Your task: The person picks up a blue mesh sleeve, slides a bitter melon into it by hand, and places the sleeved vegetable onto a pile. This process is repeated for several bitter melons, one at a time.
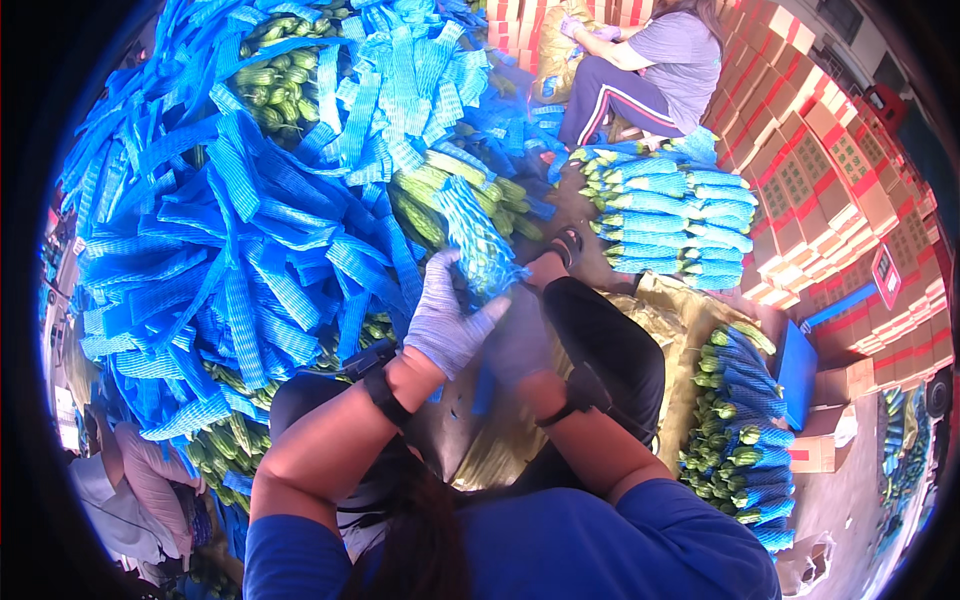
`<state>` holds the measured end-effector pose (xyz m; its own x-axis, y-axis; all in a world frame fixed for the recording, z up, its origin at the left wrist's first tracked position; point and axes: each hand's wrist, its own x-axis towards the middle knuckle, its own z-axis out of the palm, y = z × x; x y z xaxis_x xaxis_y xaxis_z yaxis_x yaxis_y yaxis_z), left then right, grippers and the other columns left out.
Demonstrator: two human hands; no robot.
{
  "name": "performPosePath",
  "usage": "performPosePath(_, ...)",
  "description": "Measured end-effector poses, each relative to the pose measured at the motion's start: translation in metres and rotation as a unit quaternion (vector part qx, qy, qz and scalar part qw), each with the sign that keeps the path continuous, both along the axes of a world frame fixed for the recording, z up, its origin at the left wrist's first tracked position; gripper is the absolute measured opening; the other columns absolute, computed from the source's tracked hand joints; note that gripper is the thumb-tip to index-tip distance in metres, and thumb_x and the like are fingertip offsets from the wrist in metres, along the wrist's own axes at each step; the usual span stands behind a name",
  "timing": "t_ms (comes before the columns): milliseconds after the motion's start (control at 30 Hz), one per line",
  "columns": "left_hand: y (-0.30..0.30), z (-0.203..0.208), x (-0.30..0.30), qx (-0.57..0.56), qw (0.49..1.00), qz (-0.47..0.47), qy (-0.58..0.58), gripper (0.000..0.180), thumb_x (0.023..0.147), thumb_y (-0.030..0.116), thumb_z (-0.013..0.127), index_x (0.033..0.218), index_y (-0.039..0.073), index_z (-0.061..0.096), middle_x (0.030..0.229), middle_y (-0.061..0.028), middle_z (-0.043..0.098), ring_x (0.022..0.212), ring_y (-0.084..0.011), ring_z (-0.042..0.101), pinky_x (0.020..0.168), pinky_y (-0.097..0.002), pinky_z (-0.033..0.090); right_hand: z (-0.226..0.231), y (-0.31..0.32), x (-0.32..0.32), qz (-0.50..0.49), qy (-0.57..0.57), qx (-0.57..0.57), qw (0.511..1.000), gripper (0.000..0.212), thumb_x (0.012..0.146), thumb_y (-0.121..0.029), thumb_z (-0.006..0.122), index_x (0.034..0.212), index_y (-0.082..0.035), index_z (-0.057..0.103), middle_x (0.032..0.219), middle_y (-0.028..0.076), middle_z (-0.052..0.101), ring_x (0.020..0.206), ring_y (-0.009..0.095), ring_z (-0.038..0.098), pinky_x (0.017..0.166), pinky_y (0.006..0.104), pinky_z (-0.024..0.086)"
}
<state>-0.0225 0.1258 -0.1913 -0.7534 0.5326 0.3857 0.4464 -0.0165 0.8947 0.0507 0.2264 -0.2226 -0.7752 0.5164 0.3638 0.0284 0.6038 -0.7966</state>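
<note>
A long green gourd in a blue foam net sleeve (478,240) stands tilted in front of me. My left hand (443,318), in a pale grey-purple glove, closes round its lower side with the thumb on the near side. At the near end of the sleeve is my right hand (515,335), gloved too; motion smears its fingers, so its grip cannot be made out. Just beyond lie several bare green gourds (420,200). A large heap of loose blue foam net sleeves (250,215) spreads to the left, partly covering more gourds.
Sleeved gourds lie stacked in rows (670,215) at the far right, and another sleeved pile (735,430) stands on my right beside a yellowish sack (675,310). A co-worker (645,75) sits beyond. Cardboard boxes (830,180) form a wall on the right.
</note>
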Motion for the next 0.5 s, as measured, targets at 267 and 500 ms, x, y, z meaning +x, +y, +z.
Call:
performPosePath(267, -0.004, 0.022, -0.022, 0.240, 0.936, -0.044, -0.254, 0.072, 0.083, 0.000, 0.071, 0.141, 0.009, 0.028, 0.126, -0.0076, 0.050, 0.113, -0.0173, 0.052, 0.097, -0.0333, 0.047, 0.014, -0.002, -0.002, 0.147, 0.092, -0.032, 0.984, 0.098, 0.066, -0.027, 0.085, 0.140, 0.003, 0.029, 0.131, 0.026, 0.040, 0.117, 0.039, 0.049, 0.099, 0.0425, 0.043)
performPosePath(500, -0.030, 0.032, -0.056, 0.318, 0.903, -0.076, -0.279, 0.079, 0.089, 0.020, 0.067, 0.151, 0.008, 0.020, 0.133, -0.0136, 0.048, 0.116, -0.0263, 0.054, 0.096, -0.0390, 0.049, 0.019, 0.015, 0.017, 0.459, -0.141, -0.398, 0.782, 0.074, 0.080, -0.031, 0.078, 0.139, -0.002, 0.044, 0.117, 0.005, 0.060, 0.106, 0.016, 0.056, 0.095, 0.0339, 0.045)
